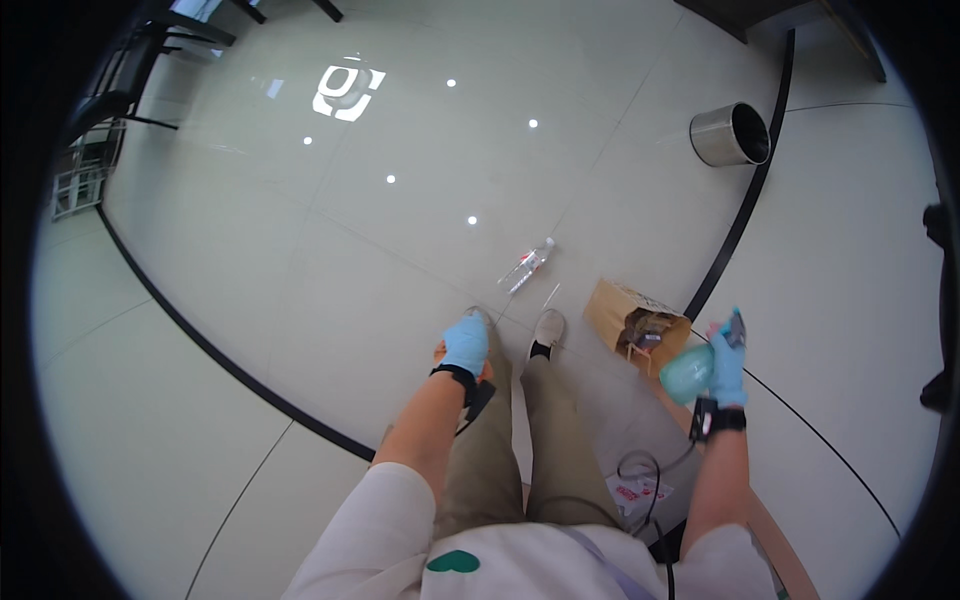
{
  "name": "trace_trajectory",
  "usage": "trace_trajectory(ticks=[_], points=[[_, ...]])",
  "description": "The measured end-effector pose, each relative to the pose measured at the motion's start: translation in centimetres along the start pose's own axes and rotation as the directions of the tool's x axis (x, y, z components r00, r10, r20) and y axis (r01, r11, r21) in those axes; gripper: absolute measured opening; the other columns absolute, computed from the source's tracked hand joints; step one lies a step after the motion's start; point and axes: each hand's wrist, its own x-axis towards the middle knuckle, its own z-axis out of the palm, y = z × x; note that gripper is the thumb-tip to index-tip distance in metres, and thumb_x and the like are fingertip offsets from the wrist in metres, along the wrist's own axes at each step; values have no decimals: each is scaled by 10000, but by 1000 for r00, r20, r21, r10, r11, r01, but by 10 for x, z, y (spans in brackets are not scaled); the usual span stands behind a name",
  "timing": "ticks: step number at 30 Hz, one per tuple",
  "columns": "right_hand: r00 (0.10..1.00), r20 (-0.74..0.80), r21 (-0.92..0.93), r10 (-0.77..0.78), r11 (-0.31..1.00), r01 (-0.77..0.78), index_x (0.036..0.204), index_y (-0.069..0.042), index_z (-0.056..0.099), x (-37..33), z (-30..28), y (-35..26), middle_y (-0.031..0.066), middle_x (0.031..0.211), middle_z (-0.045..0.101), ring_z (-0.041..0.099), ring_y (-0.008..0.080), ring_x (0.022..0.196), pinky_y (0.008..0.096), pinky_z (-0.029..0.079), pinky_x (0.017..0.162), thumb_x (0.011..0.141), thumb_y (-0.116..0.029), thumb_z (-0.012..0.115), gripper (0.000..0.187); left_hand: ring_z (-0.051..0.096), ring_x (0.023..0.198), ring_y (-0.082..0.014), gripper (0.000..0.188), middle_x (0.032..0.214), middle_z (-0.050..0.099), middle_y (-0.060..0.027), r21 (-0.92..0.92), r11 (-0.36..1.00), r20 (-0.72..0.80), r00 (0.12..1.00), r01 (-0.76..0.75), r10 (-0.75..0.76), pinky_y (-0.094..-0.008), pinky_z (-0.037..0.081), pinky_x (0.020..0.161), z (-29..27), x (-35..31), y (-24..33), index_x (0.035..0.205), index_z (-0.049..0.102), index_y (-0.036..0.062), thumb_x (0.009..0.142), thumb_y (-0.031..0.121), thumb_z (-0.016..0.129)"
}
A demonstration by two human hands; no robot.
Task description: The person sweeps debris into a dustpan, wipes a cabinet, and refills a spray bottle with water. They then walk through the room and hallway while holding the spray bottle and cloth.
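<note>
My left hand (pixel 466 343), in a light blue glove, is closed in front of my left leg. Bunched orange cloth (pixel 487 371) shows on both sides of its fist. On the right, my gloved right hand (pixel 729 368) grips a spray bottle (pixel 686 375) with a see-through teal body, tilted, its dark trigger head above my fingers. Just left of it a brown paper bag (pixel 612 312) lies tipped over on the floor, its mouth toward me and dark crumpled stuff inside. A clear plastic bottle (pixel 527 266) lies on its side ahead of my feet.
A thin white straw-like stick (pixel 552 295) lies near my right shoe (pixel 549 328). A metal bin (pixel 716 137) lies on its side at the far right. Dark chairs (pixel 140 75) stand far left. A printed plastic packet (pixel 638 493) and a black cable (pixel 655 470) are by my right leg.
</note>
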Motion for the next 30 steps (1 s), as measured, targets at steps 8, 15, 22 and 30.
trace_trajectory(ticks=[8,15,22,30], points=[[946,44,102,320,941,-323,1260,-18,566,8,65,45,94,1102,659,651,182,797,333,562,711,930,-146,660,366,691,1010,-310,627,1155,625,-176,30,998,92,995,-50,47,-437,595,739,136,210,53,1357,450,55,822,250,712],[864,48,65,501,862,-503,1253,-17,584,22,84,74,78,1044,646,648,180,847,319,553,729,926,-202,665,385,670,1057,-366,760,1186,642,-191,27,980,73,978,196,-197,-462,558,856,153,250,80,1356,437,46,741,267,826],[910,64,129,409,901,-414,1295,-20,563,9,81,60,115,1144,651,659,209,853,344,565,763,907,-161,693,433,670,1043,-387,452,1087,696,-211,-219,972,80,994,85,-69,-452,542,875,107,230,19,1125,608,63,781,325,739],[997,55,143,57,988,-65,1385,-36,469,16,39,-66,109,1219,608,653,197,949,346,570,800,917,-56,648,502,630,1044,-218,511,1144,635,-108,-920,375,-190,966,-114,-173,-381,535,922,-17,12,-59,1231,526,27,764,55,731]])
